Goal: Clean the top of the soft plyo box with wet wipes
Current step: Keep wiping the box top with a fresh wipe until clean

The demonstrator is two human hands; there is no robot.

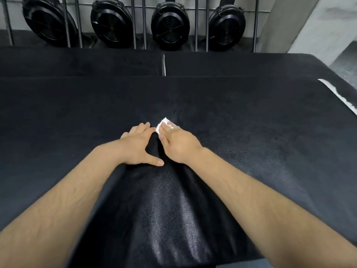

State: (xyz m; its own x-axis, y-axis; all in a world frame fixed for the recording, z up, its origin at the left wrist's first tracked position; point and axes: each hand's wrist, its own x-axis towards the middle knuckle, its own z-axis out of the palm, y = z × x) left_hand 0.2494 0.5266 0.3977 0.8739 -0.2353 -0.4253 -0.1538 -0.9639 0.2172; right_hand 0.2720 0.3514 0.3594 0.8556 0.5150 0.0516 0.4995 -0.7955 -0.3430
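The box (251, 113) spreads out on all sides of both grips, a broad flat top of black pebbled vinyl that dents softly under them. Behind the grips, between the forearms, it shines glossy (probably damp from wiping); out to either side it looks dull and greyish. Far beyond the fingers stand four round black fans (170, 26) with ribbed grilles. The left grip (139, 144) is released, palm flat on the vinyl, thumb splayed, bracing. The right grip (177, 144), close beside it, is also unclenched and presses flat fingers on the wipe (162, 122), a small crumpled white wad under its fingertips. Wiping seems mid-way; next should come firm, overlapping strokes outward onto the dull areas.
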